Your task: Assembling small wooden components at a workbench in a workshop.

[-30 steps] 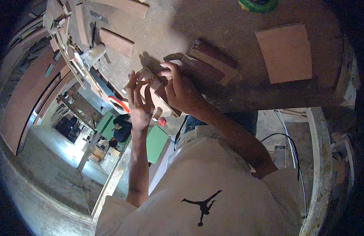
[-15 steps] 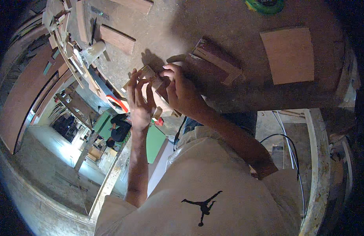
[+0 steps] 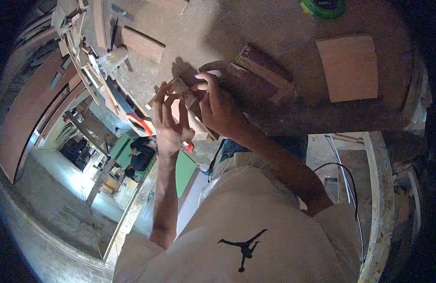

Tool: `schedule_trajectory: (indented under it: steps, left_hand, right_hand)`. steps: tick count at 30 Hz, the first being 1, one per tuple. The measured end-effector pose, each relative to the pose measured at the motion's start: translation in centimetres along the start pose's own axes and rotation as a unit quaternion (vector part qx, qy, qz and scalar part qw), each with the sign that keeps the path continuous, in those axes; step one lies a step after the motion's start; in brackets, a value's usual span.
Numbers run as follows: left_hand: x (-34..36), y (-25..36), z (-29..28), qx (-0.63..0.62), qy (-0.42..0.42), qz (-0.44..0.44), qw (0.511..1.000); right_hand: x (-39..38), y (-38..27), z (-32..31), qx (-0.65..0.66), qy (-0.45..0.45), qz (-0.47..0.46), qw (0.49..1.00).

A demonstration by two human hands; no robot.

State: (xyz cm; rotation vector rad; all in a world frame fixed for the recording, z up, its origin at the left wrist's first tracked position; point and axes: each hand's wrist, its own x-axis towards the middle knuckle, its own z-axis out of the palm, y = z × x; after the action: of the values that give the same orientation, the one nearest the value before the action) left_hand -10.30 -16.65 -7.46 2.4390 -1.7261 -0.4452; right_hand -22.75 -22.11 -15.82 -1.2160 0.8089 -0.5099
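Note:
Both my hands are at a small wooden block [image 3: 181, 87] near the bench's front edge. My left hand [image 3: 169, 126] curls its fingers against the block's near left side. My right hand [image 3: 219, 107] grips the right side with bent fingers, thumb toward the left hand. Part of the block is hidden by the fingers, and more wood shows between the hands, its shape hard to make out. Just right of my right hand lies a dark, long wooden block [image 3: 262, 68] set at a slant.
A flat rectangular wood panel [image 3: 350, 68] lies at the right of the bench. At the far right is a green round object [image 3: 323, 7]. On the left are a wood strip [image 3: 143, 43], a white cup [image 3: 114, 58] and scrap pieces. Another person [image 3: 142, 153] is beyond, lower left.
My left fingers have shifted slightly around the block. My right hand stays almost in place, and the whole view has moved a little.

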Motion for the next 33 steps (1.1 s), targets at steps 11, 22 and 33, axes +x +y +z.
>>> schedule_trajectory:
  steps: [11,22,33]
  left_hand:
    - [0.3,-0.4,-0.2,-0.017,0.004,-0.007,1.000]
    - [-0.5,-0.9,0.2,-0.039,0.003,-0.016,0.999]
    - [-0.9,-3.7,-0.1,-0.196,0.024,-0.007,0.980]
  right_hand:
    - [0.4,-0.8,-0.4,-0.021,-0.026,0.029,0.999]
    - [0.0,-0.2,-0.4,-0.009,-0.021,0.012,1.000]
    - [0.2,-0.7,-0.1,-0.022,-0.031,0.036,0.999]
